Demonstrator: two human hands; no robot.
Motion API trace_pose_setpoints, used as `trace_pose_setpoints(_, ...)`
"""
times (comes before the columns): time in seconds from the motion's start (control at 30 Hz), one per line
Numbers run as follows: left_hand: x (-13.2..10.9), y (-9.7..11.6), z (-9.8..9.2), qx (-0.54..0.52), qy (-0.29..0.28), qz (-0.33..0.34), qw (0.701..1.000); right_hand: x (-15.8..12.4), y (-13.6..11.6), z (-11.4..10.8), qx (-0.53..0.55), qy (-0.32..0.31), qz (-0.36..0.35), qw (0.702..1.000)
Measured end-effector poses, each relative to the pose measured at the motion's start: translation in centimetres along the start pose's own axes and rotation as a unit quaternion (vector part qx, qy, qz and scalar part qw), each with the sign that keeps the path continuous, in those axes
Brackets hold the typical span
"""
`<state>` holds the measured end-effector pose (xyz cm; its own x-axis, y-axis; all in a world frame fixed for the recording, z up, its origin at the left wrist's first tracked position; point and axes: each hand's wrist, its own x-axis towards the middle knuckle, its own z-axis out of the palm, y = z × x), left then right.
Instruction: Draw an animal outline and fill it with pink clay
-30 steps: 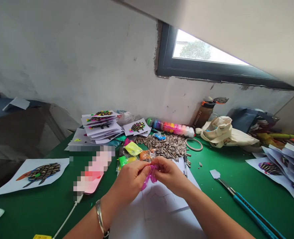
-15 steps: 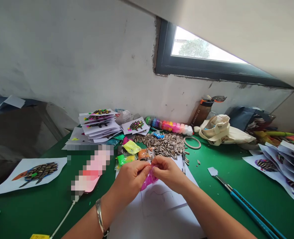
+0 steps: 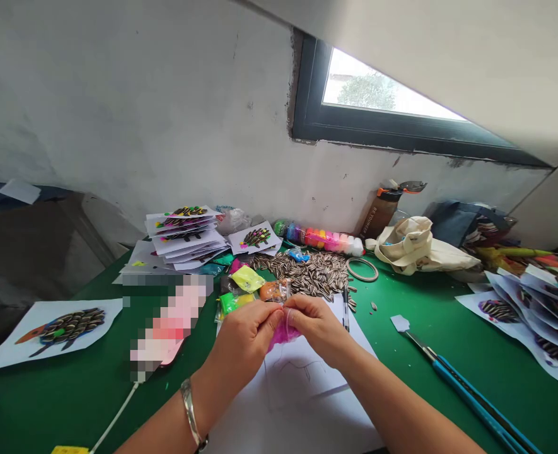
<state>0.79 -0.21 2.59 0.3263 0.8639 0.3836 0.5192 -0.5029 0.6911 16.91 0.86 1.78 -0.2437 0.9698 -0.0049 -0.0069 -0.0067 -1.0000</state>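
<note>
Both hands meet over a white sheet of paper point(image 3: 297, 410) that carries a faint pencil drawing. Between them is a small magenta plastic packet point(image 3: 282, 334), partly covered by the fingers. My left hand point(image 3: 248, 334) pinches its left side, thumb against the bent fingers. From the right, my right hand point(image 3: 319, 328) pinches the same packet, its fingertips close to those of the left. What the fingertips hold exactly at the packet's top is hidden. Just beyond lie packets of coloured clay, among them a yellow packet point(image 3: 246, 278) and an orange packet point(image 3: 273, 291).
A heap of striped sunflower seeds point(image 3: 316, 271) lies behind the hands, beside a roll of tape point(image 3: 362, 269). A blue utility knife point(image 3: 472, 397) rests at right. Stacked seed pictures point(image 3: 188, 236) stand at back left; a pen point(image 3: 345, 309) lies near my right hand.
The view has shifted slightly, so everything sits a little further left. Both hands keep their pinch on the magenta packet, with only a small change in the fingers.
</note>
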Motion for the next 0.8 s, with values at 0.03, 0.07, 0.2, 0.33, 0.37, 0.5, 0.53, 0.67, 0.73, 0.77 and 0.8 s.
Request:
trace_pose_setpoints(0.03, -0.07, 0.0, 0.07, 0.006, 0.002, 0.007, 1.0, 0.03, 0.13, 0.06, 0.009, 0.005, 0.006, 1.0)
trace_pose_setpoints(0.07, -0.14, 0.0, 0.13, 0.013, 0.003, 0.014, 1.0, 0.06, 0.25, 0.11, 0.021, 0.01, 0.014, 1.0)
trace_pose_setpoints(0.2, -0.32, 0.03, 0.29, 0.036, 0.013, 0.045, 0.998, 0.05, 0.34, 0.26, 0.08, 0.02, 0.071, 0.994)
trace_pose_setpoints(0.33, -0.4, -0.06, 0.38, 0.067, 0.026, 0.077, 0.994, -0.06, 0.13, 0.28, 0.143, 0.027, 0.117, 0.982)
trace_pose_setpoints(0.37, -0.42, -0.11, 0.39, 0.075, 0.031, 0.085, 0.993, -0.09, 0.09, 0.25, 0.155, 0.026, 0.118, 0.98)
trace_pose_setpoints(0.5, -0.46, -0.41, 0.34, 0.097, 0.056, 0.109, 0.988, -0.2, 0.16, -0.05, 0.166, -0.014, 0.104, 0.98)
trace_pose_setpoints(0.53, -0.45, -0.47, 0.33, 0.1, 0.059, 0.112, 0.987, -0.21, 0.22, -0.13, 0.162, -0.026, 0.099, 0.982)
trace_pose_setpoints(0.67, -0.41, -0.63, 0.42, 0.112, 0.064, 0.126, 0.984, -0.19, 0.37, -0.2, 0.141, -0.027, 0.097, 0.985)
trace_pose_setpoints(0.73, -0.39, -0.72, 0.51, 0.118, 0.072, 0.142, 0.98, -0.17, 0.23, -0.06, 0.131, -0.016, 0.103, 0.986)
trace_pose_setpoints(0.77, -0.38, -0.79, 0.54, 0.121, 0.079, 0.149, 0.978, -0.16, 0.11, 0.03, 0.128, -0.01, 0.104, 0.986)
trace_pose_setpoints(0.8, -0.36, -0.88, 0.57, 0.124, 0.085, 0.156, 0.976, -0.15, -0.03, 0.12, 0.126, -0.004, 0.106, 0.986)
